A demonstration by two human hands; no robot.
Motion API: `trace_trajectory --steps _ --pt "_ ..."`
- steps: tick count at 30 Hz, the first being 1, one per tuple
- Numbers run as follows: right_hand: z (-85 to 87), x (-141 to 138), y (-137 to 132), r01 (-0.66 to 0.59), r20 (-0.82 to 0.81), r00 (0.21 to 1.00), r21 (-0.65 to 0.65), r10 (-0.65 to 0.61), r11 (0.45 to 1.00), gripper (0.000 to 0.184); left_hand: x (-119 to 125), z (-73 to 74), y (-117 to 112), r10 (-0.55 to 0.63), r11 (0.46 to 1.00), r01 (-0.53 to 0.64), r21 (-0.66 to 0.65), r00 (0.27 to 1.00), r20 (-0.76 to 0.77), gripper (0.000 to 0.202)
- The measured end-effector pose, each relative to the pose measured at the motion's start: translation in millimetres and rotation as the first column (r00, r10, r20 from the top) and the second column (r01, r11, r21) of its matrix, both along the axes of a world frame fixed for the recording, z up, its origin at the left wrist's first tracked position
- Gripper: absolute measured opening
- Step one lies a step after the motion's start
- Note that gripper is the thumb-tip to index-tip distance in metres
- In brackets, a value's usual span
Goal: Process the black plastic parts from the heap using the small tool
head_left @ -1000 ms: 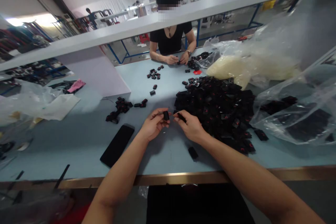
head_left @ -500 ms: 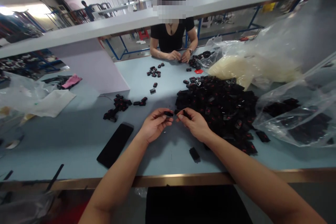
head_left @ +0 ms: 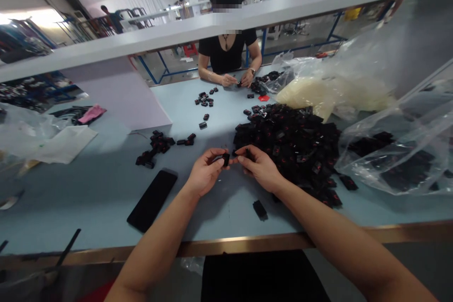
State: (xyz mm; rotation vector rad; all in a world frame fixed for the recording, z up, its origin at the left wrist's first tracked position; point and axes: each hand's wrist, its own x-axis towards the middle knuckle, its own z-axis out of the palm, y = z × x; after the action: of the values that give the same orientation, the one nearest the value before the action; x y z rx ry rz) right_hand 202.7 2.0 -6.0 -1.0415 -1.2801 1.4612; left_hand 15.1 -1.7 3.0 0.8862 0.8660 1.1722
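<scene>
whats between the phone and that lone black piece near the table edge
In the head view, the person's left forearm passes between the black phone and the lone black piece, above the pale blue table top; nothing else lies there.

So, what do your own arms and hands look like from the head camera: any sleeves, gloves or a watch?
The left forearm and right forearm are bare, with no sleeves in view. The left hand and right hand wear no gloves, and neither wrist shows a watch or bracelet. Black clothing shows at the lap.
</scene>
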Motion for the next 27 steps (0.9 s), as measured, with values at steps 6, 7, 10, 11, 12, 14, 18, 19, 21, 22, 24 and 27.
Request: trace_trajectory --steps 6,7,10,11,12,14,18,19,21,22,24,27 --pt "-0.2 0.1 0.6 0.007 -0.029 1.000 0.006 -0.007 1.000 0.026 1.5 -1.6 -0.6 -0.021 1.000 0.021 0.010 1.000 0.007 0.032" --pt "0.1 0.1 0.6 0.008 -0.030 1.000 -0.003 -0.008 1.000 0.027 1.5 -2.3 -0.5 -0.020 1.000 0.020 0.014 1.000 0.008 0.032" --pt "0.6 -0.1 0.4 0.012 -0.035 0.999 -0.043 -0.014 0.999 0.029 1.2 -4.8 0.2 -0.018 1.000 0.018 0.015 1.000 0.005 0.033" --pt "0.5 -0.2 0.3 0.007 -0.037 0.999 -0.057 -0.009 0.998 0.029 0.9 -5.7 0.6 -0.015 1.000 0.015 0.013 1.000 0.005 0.033" --pt "0.3 -0.3 0.1 0.000 -0.039 0.999 -0.068 -0.003 0.998 0.030 0.6 -6.5 1.0 -0.012 1.000 0.012 0.009 1.000 0.005 0.034" --pt "0.0 -0.5 -0.1 -0.012 -0.051 0.999 -0.082 0.008 0.997 0.031 0.1 -7.7 1.9 -0.003 1.000 0.003 0.005 1.000 0.009 0.034" --pt "1.5 -0.7 -0.5 -0.031 -0.070 0.997 -0.090 0.025 0.995 0.033 -0.3 -8.3 2.8 0.003 1.000 -0.003 -0.001 1.000 0.014 0.032" --pt "2.3 -0.7 -0.6 -0.029 -0.070 0.997 -0.091 0.022 0.995 0.032 -0.3 -8.1 2.8 0.002 1.000 -0.002 -0.006 1.000 0.017 0.032" --pt "4.1 -0.6 -0.7 -0.014 -0.064 0.998 -0.105 0.008 0.994 0.030 -0.2 -7.5 2.6 0.001 1.000 0.000 -0.017 1.000 0.023 0.032" --pt "4.8 -0.5 -0.8 -0.004 -0.061 0.998 -0.116 -0.003 0.993 0.030 -0.2 -7.2 2.5 -0.001 1.000 0.001 -0.021 1.000 0.025 0.032" --pt "5.7 -0.5 -0.9 0.002 -0.065 0.998 -0.134 -0.011 0.991 0.029 -0.1 -6.6 2.2 -0.002 1.000 0.003 -0.025 1.000 0.029 0.031" --pt "5.8 -0.6 -1.3 -0.009 -0.075 0.997 -0.131 -0.001 0.991 0.032 -0.4 -6.3 2.5 0.004 1.000 -0.003 -0.023 0.999 0.039 0.029"
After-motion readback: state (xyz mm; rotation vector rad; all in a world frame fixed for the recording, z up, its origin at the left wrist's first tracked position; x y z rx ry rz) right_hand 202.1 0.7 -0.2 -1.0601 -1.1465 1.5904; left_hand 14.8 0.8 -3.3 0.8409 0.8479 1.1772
